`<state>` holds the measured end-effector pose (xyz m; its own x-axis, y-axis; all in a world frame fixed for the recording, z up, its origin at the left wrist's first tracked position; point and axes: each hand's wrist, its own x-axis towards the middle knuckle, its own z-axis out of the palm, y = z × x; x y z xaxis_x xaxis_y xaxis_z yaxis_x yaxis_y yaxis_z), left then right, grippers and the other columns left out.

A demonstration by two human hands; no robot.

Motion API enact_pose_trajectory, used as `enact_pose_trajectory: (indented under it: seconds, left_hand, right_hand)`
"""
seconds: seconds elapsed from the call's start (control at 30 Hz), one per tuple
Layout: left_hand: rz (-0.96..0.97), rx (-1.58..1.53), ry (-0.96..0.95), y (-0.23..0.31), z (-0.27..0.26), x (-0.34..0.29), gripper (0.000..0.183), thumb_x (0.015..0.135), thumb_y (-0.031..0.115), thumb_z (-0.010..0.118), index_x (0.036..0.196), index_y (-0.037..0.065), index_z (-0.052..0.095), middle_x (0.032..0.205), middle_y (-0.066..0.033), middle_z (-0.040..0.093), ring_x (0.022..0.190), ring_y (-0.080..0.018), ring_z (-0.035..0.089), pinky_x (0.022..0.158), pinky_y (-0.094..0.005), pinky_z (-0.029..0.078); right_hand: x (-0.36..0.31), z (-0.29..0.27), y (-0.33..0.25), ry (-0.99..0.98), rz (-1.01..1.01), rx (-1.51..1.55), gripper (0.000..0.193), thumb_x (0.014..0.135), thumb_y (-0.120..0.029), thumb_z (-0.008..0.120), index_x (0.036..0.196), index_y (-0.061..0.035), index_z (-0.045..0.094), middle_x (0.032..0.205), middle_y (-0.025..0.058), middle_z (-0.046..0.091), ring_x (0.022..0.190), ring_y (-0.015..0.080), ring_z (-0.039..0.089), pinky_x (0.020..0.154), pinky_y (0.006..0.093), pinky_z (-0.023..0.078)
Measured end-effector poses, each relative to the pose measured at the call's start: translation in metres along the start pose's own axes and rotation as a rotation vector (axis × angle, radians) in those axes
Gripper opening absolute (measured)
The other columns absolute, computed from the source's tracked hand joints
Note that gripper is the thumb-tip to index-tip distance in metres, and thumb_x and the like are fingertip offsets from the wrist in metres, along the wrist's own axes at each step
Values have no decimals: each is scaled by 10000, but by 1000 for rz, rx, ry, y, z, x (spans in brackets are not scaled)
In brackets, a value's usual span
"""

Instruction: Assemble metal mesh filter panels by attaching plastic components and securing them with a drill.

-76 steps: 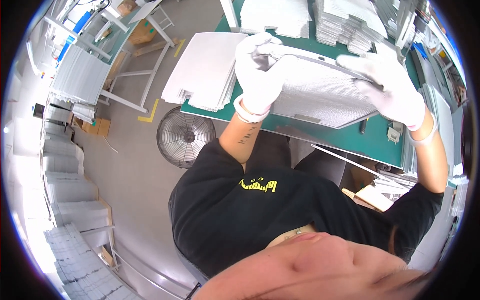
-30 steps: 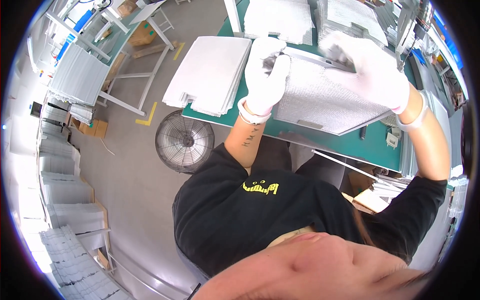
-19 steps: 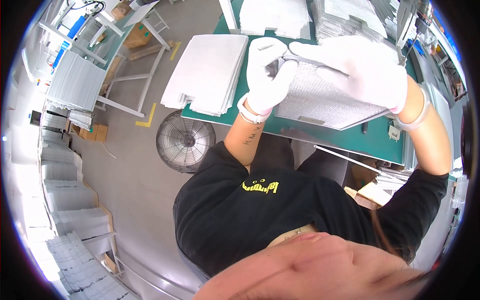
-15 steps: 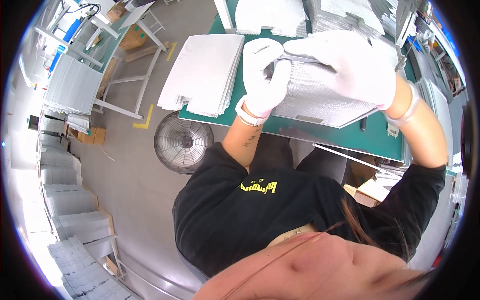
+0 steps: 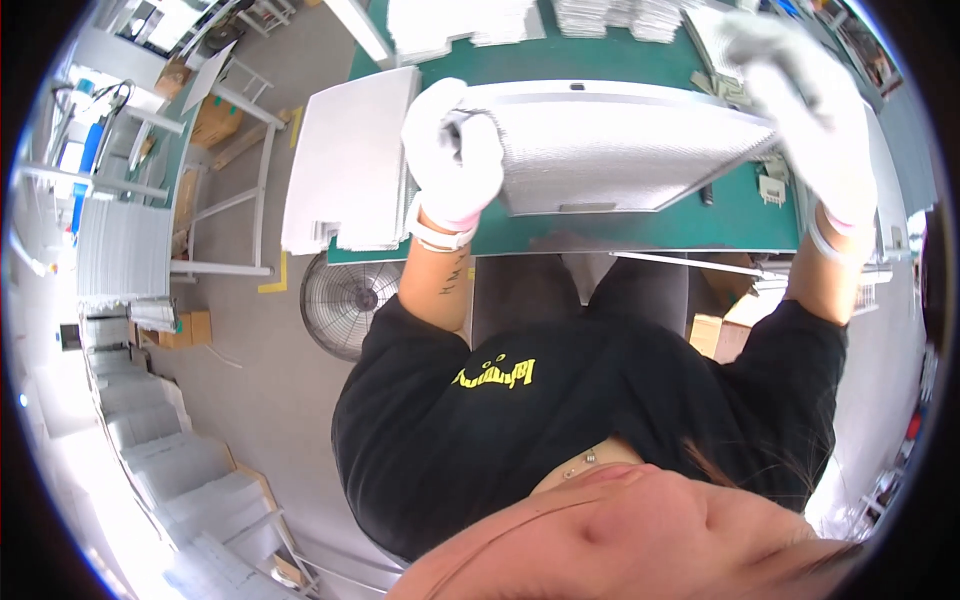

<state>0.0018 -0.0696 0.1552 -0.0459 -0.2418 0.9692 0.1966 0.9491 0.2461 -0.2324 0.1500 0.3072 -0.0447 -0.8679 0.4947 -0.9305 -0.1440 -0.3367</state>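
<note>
A silver mesh filter panel point(image 5: 620, 145) with a thin, light metal frame is tilted up over the green table. White gloves cover both hands. My left hand point(image 5: 455, 155) is closed around the panel's upper left corner, fingers curled. Off the panel's right corner is my right hand point(image 5: 815, 130), raised. Motion smears its fingers, so whether they pinch anything is unclear. A small dark slot shows in the frame's far edge, and a flat tab lies along the near edge. Just left of my left hand stands a stack of white sheets point(image 5: 350, 160) with notched near edges.
The green tabletop point(image 5: 640, 236) carries more stacked panels point(image 5: 465, 22) at the back. Small pale parts point(image 5: 770, 188) and a dark pen-like stick point(image 5: 707, 194) lie right of the panel. A round floor fan point(image 5: 350, 305) stands below left. Stacks of panels point(image 5: 125, 245) line the left side.
My right hand has left the spot beside my left hand and moved right to the panel's far-right corner. The panel's far edge is now uncovered. My left hand has shifted left.
</note>
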Motion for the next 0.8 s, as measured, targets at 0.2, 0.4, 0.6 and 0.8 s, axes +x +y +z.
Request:
enact_pose_trajectory:
  seconds: [0.2, 0.4, 0.6, 0.8]
  left_hand:
    - [-107, 129, -53, -11, -5, 16, 364, 954, -21, 463, 1314, -44, 412, 1151, -147, 501, 880, -170, 551, 806, -287, 471]
    - [-233, -323, -519, 22, 13, 112, 334, 968, 5, 508, 1301, 3, 529, 1209, -149, 594, 980, -201, 619, 888, -337, 501]
    - [593, -63, -1065, 46, 115, 98, 311, 927, 85, 615, 1235, 94, 654, 1195, -77, 686, 1007, -206, 659, 841, -286, 521]
    - [682, 280, -1092, 21, 149, 55, 201, 890, 125, 625, 1078, 124, 695, 861, -13, 646, 720, -201, 606, 654, -331, 490]
  right_hand:
    - [-114, 86, 169, -92, 123, -805, 291, 952, -200, 543, 1204, -72, 611, 1077, 174, 634, 974, 324, 648, 871, 391, 530]
    - [-156, 200, 188, -173, 963, -459, 557, 906, -264, 598, 1388, -40, 430, 1114, 254, 593, 953, 415, 655, 837, 482, 545]
    - [-158, 178, 157, 391, 992, 655, 600, 939, -129, 503, 1503, -41, 320, 958, 97, 592, 599, 162, 578, 539, 306, 507]
    - [-177, 175, 81, 715, 757, 1184, 413, 1081, -318, 401, 1337, 1, 458, 726, 6, 487, 539, 82, 463, 506, 234, 422]
